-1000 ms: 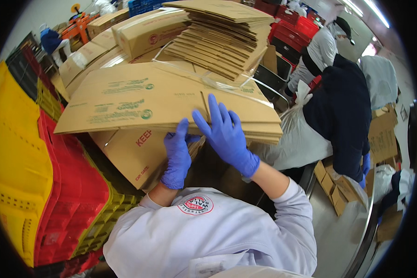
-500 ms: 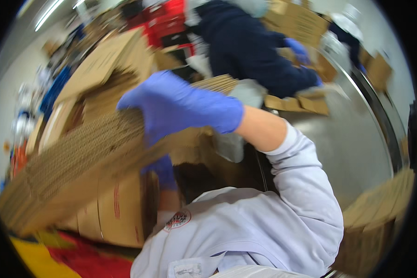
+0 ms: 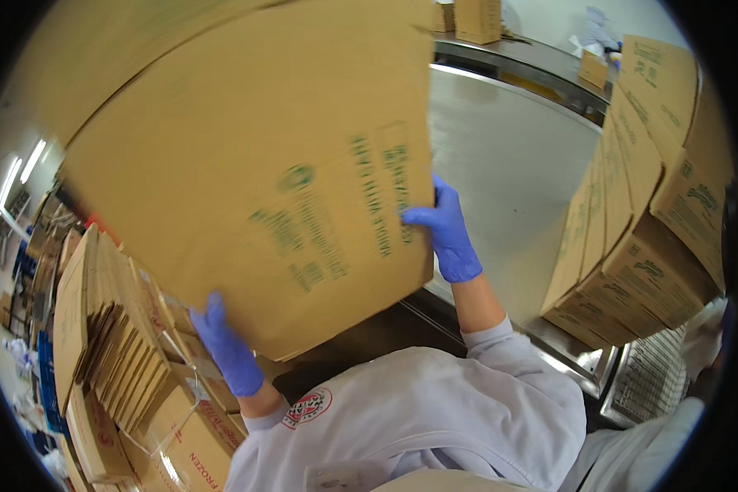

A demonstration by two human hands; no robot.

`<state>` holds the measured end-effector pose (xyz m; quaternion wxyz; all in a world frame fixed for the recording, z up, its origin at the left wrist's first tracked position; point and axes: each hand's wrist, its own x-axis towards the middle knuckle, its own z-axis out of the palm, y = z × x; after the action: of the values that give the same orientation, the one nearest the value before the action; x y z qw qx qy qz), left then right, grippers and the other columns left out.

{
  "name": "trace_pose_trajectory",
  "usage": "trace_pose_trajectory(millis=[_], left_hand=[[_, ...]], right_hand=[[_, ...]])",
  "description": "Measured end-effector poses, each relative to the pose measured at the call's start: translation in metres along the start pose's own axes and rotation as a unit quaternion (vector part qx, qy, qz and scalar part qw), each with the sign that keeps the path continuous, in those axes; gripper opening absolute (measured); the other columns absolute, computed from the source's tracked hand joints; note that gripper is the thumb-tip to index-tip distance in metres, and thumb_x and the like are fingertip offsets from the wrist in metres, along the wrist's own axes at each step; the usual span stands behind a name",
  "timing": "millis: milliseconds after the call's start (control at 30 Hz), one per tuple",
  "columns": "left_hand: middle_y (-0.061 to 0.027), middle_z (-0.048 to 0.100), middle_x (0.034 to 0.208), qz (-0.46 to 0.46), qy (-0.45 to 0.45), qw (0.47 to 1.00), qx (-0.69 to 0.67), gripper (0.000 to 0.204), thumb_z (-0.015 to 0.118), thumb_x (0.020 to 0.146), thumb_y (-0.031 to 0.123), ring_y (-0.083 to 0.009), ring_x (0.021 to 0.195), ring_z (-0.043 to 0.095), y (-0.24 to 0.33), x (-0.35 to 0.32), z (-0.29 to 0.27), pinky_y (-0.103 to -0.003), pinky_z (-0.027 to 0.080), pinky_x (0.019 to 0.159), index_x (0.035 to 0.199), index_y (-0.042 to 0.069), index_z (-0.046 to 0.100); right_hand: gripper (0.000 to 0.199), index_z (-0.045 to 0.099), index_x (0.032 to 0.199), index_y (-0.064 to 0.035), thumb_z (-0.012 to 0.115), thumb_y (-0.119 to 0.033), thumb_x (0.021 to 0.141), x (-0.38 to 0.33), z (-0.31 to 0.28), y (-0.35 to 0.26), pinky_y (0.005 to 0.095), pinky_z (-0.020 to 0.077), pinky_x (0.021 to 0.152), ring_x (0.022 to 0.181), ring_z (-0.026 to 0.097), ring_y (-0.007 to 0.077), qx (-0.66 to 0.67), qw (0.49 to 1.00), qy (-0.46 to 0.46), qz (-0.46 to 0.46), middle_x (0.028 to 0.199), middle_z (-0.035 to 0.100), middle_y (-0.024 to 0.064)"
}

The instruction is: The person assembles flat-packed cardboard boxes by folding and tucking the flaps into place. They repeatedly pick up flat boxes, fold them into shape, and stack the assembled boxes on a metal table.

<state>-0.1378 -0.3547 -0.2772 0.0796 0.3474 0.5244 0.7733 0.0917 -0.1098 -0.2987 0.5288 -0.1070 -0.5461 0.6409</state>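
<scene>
Both gloved hands grip a big flattened cardboard box [image 3: 246,164] raised above the steel worktop [image 3: 508,164] – left hand [image 3: 225,348] closed on its lower edge, right hand [image 3: 444,230] on its right edge – with bundled flat cartons [image 3: 115,344] stacked leftward and assembled boxes [image 3: 648,197] at the worktop's right edge

The flattened box [image 3: 246,164] is matt brown corrugated cardboard. Beside it, the tabletop [image 3: 508,164] is smooth, glossy steel. Each hand [image 3: 447,230] wears thin blue rubber.
</scene>
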Motion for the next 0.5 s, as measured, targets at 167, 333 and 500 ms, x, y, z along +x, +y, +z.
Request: trace_pose_trajectory(millis=[167,333,500], left_hand=[[-0.0096,0.061,0.104,-0.001,-0.309,0.947,0.087,0.043,0.054,0.087,0.024,-0.0155,0.095,0.057,-0.053,0.054,0.101,-0.029,0.046,0.084,0.120,-0.003,0.050],[-0.0101,0.062,0.074,-0.140,-0.406,0.817,0.384,0.049,0.049,0.090,0.046,-0.0190,0.075,0.059,-0.157,0.062,0.089,-0.033,0.045,0.072,0.087,0.000,0.065],[-0.0218,0.066,0.082,-0.030,-0.359,0.682,0.636,0.048,0.055,0.081,0.050,-0.0367,0.079,0.064,-0.292,-0.018,-0.097,-0.045,0.048,0.074,0.080,0.004,0.071]], right_hand=[[0.048,0.054,0.114,0.0072,0.067,-0.010,0.071,-0.074,-0.098,0.045,0.0311,0.0531,0.075,0.083,0.065,0.0209,0.077,0.972,0.212,0.066,0.100,0.064,0.0128],[0.035,0.058,0.108,0.0071,0.065,-0.012,0.079,-0.113,-0.163,0.077,0.0301,0.0535,0.070,0.076,0.066,0.0200,0.051,0.927,0.324,0.181,0.094,0.066,0.0126],[0.033,0.062,0.107,0.0072,0.065,-0.015,0.083,-0.091,-0.182,0.082,0.0293,0.0525,0.075,0.081,0.066,0.0183,-0.057,0.924,0.296,0.236,0.098,0.067,0.0123]])
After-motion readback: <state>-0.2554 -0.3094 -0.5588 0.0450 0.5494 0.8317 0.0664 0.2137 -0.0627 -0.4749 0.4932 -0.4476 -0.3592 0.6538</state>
